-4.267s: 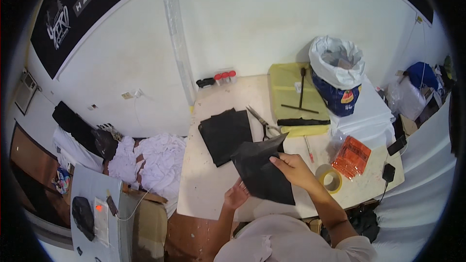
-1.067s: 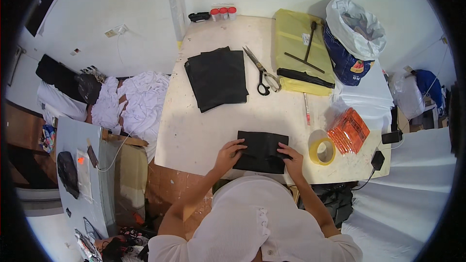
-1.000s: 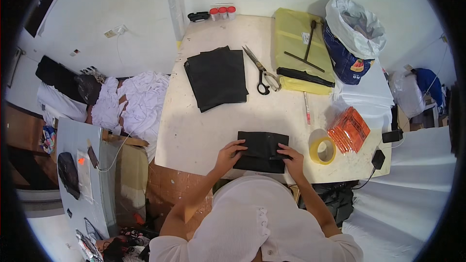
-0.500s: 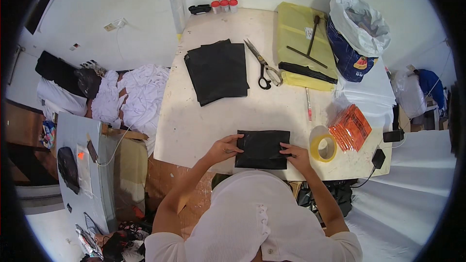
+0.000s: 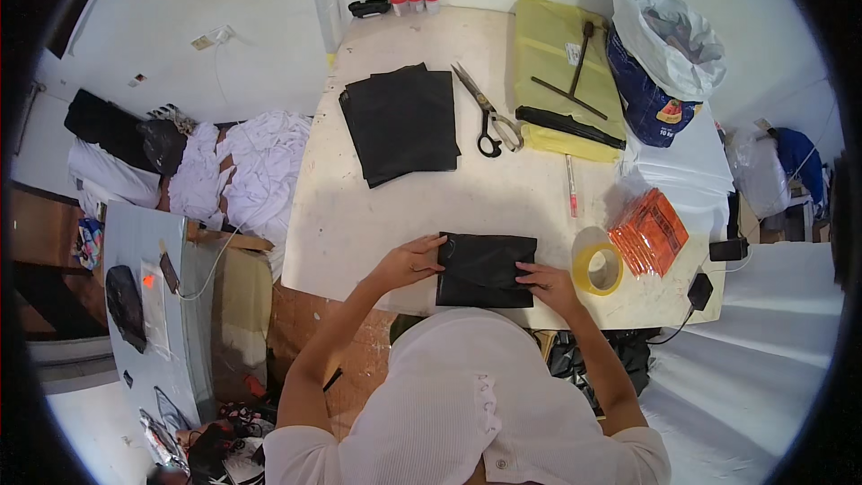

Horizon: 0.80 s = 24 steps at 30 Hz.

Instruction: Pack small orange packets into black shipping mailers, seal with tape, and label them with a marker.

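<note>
A folded black plastic sheet lies flat at the near edge of the table, with a loose flap creasing across its top. My left hand grips its left edge near the upper corner, fingertips closed on the plastic. On the right edge, my right hand rests with fingers stretched over the surface. Farther back, a stack of larger black plastic sheets sits slightly fanned. Beside that stack lie large scissors with parted blades. A roll of yellowish tape stands just right of my right hand.
Orange packets in clear wrap and a thin pen-like stick lie to the right. Behind them are a yellow plastic pack, a T-shaped dark tool and a blue-and-white sack. Red-lidded jars stand at the back.
The flap on the black plastic sheet now looks looser and creased, where it lay flatter before. My left hand has shifted slightly up its left edge; the right hand stays at the right edge.
</note>
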Available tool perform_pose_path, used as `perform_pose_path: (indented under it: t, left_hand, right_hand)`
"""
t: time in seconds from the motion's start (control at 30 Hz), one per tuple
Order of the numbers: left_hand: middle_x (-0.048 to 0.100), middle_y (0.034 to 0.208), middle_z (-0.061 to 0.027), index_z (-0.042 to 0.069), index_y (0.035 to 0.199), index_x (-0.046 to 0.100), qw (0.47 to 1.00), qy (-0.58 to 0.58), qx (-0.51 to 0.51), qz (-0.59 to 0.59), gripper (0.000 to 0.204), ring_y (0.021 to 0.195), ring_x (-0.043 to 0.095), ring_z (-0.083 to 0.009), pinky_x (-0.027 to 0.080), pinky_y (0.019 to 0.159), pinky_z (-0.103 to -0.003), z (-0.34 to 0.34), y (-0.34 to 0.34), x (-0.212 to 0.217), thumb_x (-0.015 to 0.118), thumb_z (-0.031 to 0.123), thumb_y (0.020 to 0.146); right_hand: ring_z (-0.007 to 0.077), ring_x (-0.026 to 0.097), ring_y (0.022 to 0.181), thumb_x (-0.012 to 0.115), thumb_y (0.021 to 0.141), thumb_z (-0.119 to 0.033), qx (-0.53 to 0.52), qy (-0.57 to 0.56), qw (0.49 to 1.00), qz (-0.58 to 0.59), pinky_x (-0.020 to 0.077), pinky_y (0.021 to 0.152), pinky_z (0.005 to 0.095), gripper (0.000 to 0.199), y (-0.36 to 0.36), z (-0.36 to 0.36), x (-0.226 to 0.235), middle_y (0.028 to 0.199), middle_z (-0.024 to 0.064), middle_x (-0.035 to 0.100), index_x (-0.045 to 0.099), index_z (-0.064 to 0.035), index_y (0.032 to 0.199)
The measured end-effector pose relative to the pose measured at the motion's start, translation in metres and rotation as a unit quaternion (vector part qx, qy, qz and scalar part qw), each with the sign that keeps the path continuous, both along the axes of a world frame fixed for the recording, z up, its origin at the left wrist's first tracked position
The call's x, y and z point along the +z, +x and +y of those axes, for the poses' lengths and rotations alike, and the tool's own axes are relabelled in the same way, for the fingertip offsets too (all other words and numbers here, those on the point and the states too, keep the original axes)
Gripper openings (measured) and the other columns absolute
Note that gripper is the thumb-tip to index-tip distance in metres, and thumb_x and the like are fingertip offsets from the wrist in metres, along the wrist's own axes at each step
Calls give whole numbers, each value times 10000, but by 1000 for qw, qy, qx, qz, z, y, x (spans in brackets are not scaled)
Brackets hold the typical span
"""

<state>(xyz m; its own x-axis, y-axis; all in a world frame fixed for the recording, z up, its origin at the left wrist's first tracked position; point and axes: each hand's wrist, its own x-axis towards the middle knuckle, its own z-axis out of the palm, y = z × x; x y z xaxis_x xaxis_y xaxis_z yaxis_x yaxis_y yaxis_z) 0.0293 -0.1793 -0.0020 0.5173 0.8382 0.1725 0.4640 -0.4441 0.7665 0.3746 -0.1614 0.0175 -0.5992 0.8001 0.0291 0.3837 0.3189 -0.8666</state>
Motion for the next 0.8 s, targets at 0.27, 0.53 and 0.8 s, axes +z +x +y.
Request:
perform_pose_path:
  t: [0.27,0.53,0.8]
  left_hand:
    - [430,1334,-96,152,961,686,1000,14,11,10,281,1220,403,-314,377,977,-361,-11,9,11,706,89,688]
    - [534,1186,-122,109,955,665,968,-19,251,-3,290,1074,490,-306,367,946,-380,12,40,1,709,105,669]
    - [646,754,-127,9,866,643,925,-210,308,68,282,660,610,-280,483,624,-350,49,37,5,679,255,734]
  right_hand:
    - [171,618,856,579,635,93,-22,-53,998,6,487,675,247,325,4,6,2,1125,79,606,661,-40,920]
    - [96,559,731,608,766,19,-258,-47,958,119,440,628,201,239,-12,46,-5,1076,73,601,627,-48,995]
    - [117,521,626,697,711,-101,-308,-179,933,42,427,589,259,247,-9,71,-19,701,25,577,600,17,905]
